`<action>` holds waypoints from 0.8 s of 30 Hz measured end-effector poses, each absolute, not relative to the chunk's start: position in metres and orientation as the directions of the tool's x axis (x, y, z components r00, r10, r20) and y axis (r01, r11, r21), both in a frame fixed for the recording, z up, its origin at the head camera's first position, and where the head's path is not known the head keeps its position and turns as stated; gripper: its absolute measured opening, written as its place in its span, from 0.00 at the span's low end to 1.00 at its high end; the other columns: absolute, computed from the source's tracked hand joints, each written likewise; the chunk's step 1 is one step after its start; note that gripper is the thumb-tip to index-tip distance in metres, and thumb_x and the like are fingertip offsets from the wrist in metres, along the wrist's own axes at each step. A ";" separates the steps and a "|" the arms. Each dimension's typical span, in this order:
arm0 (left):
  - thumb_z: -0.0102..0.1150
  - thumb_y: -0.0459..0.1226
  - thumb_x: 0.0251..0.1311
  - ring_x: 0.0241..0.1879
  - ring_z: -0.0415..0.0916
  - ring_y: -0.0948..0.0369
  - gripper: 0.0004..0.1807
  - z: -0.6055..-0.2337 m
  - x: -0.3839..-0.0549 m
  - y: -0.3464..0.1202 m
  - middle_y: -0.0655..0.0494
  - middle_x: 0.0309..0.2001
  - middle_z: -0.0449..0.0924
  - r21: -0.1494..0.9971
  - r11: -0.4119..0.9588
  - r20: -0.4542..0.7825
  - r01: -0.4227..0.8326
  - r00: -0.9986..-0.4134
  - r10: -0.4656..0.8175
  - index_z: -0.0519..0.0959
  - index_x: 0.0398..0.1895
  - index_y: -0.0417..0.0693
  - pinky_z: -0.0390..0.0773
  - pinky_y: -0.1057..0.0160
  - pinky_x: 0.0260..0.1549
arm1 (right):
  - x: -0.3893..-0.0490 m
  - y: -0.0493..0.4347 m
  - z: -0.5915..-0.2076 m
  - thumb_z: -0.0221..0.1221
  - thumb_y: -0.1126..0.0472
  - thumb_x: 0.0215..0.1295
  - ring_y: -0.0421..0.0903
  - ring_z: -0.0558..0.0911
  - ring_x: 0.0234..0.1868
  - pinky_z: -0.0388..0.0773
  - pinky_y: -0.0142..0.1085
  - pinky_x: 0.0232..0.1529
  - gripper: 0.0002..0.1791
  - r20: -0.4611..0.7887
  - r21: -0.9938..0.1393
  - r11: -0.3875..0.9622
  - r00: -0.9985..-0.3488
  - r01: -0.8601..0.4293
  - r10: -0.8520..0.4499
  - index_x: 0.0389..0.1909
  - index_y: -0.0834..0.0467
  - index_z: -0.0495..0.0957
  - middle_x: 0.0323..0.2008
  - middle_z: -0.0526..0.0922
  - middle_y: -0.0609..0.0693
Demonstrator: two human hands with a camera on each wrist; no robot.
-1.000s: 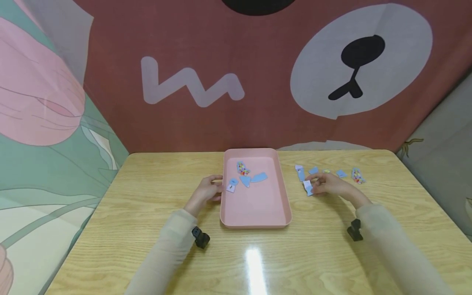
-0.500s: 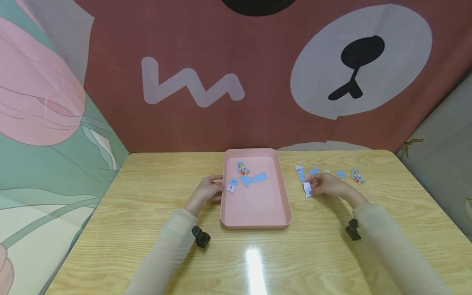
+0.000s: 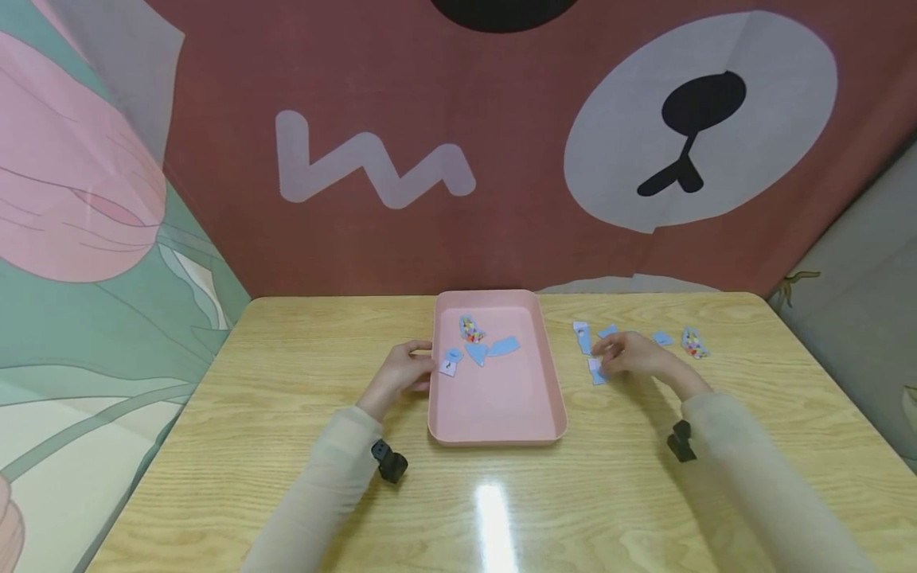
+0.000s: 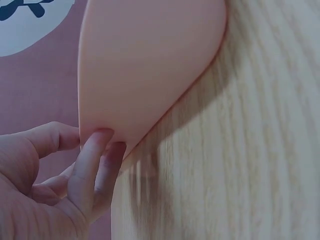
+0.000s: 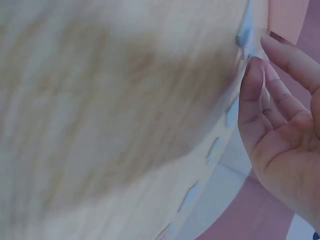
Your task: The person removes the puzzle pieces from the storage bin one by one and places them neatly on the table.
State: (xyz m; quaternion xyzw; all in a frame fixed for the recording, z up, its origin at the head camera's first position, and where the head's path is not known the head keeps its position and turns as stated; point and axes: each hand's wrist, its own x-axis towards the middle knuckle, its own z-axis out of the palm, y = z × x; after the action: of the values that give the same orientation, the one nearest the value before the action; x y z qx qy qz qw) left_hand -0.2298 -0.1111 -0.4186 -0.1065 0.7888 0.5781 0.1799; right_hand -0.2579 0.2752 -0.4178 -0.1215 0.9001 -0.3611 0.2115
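Observation:
A pink tray (image 3: 501,410) lies in front of me with several pale blue paper-like pieces in it, one bearing multicoloured dots. My left hand (image 3: 403,368) grips the tray's left side; in the left wrist view its fingers (image 4: 90,155) press against the outer wall, with one digit at the rim. My right hand (image 3: 634,355) is low over the table, right of the tray. Its fingertips touch or nearly touch a small blue-and-white piece (image 3: 597,372) lying on the wood. In the right wrist view thumb and forefinger stand slightly apart; their contact with the piece is unclear.
Beyond the right hand lie a long blue-and-white piece (image 3: 583,339), small blue pieces (image 3: 662,338) and a dotted piece (image 3: 694,342). The wooden table (image 3: 301,334) ends at a cloth backdrop (image 3: 358,247). Black wrist cameras (image 3: 390,461) hang under both sleeves.
The right hand has shifted slightly left, and the piece at its fingertips, tilted earlier, now lies straighter below the long piece. The left hand and tray stay as they were.

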 end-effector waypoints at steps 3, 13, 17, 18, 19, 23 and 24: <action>0.50 0.29 0.63 0.51 0.78 0.50 0.28 -0.413 -0.227 -0.110 0.36 0.60 0.73 0.878 0.301 -0.404 -0.371 -0.913 0.052 0.63 0.68 0.39 0.84 0.61 0.39 | -0.264 0.270 -0.415 0.61 0.66 0.59 0.39 0.76 0.34 0.76 0.30 0.35 0.23 -0.230 -0.717 0.689 -0.899 -0.103 -0.373 0.54 0.73 0.71 0.37 0.80 0.59; 0.51 0.29 0.61 0.47 0.80 0.54 0.29 -0.417 -0.228 -0.112 0.37 0.57 0.75 0.892 0.287 -0.386 -0.350 -0.919 0.077 0.63 0.67 0.38 0.85 0.59 0.39 | -0.279 0.222 -0.390 0.55 0.68 0.65 0.56 0.80 0.48 0.80 0.39 0.47 0.21 -0.151 -0.728 0.663 -0.902 -0.175 -0.404 0.58 0.72 0.70 0.48 0.78 0.68; 0.51 0.30 0.61 0.49 0.79 0.53 0.29 -0.418 -0.228 -0.112 0.37 0.58 0.74 0.888 0.288 -0.394 -0.359 -0.916 0.074 0.63 0.67 0.39 0.85 0.59 0.39 | -0.283 0.202 -0.389 0.56 0.70 0.62 0.58 0.79 0.48 0.80 0.42 0.49 0.21 -0.111 -0.729 0.650 -0.899 -0.217 -0.425 0.56 0.72 0.72 0.46 0.79 0.67; 0.51 0.31 0.62 0.51 0.78 0.52 0.28 -0.418 -0.229 -0.112 0.38 0.59 0.74 0.882 0.292 -0.404 -0.370 -0.913 0.064 0.64 0.67 0.40 0.84 0.59 0.41 | -0.283 0.197 -0.390 0.56 0.71 0.62 0.58 0.79 0.48 0.80 0.42 0.50 0.20 -0.103 -0.729 0.647 -0.897 -0.225 -0.429 0.56 0.72 0.72 0.45 0.80 0.67; 0.51 0.31 0.62 0.51 0.77 0.52 0.28 -0.418 -0.229 -0.111 0.37 0.59 0.73 0.880 0.294 -0.407 -0.374 -0.911 0.060 0.64 0.68 0.41 0.84 0.59 0.41 | -0.284 0.192 -0.390 0.56 0.71 0.61 0.58 0.80 0.48 0.80 0.43 0.50 0.20 -0.096 -0.728 0.645 -0.897 -0.232 -0.431 0.55 0.71 0.73 0.44 0.80 0.66; 0.51 0.31 0.63 0.49 0.77 0.54 0.28 -0.417 -0.228 -0.111 0.37 0.58 0.73 0.876 0.298 -0.411 -0.379 -0.910 0.051 0.64 0.68 0.41 0.84 0.61 0.39 | -0.283 0.173 -0.393 0.55 0.74 0.60 0.59 0.80 0.47 0.80 0.45 0.51 0.18 -0.079 -0.717 0.645 -0.888 -0.266 -0.453 0.52 0.71 0.74 0.42 0.81 0.65; 0.51 0.31 0.63 0.48 0.78 0.54 0.28 -0.417 -0.228 -0.111 0.36 0.58 0.73 0.877 0.298 -0.409 -0.377 -0.911 0.053 0.64 0.68 0.40 0.84 0.61 0.38 | -0.283 0.169 -0.394 0.55 0.75 0.59 0.58 0.80 0.47 0.80 0.45 0.51 0.17 -0.076 -0.713 0.647 -0.887 -0.271 -0.455 0.51 0.71 0.75 0.41 0.81 0.65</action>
State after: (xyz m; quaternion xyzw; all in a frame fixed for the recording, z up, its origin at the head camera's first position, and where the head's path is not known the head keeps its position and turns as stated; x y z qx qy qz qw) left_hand -0.2276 -0.1107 -0.4173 -0.1032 0.7843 0.5834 0.1840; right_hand -0.2829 0.1692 -0.3939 -0.2020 0.8988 -0.3683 0.1249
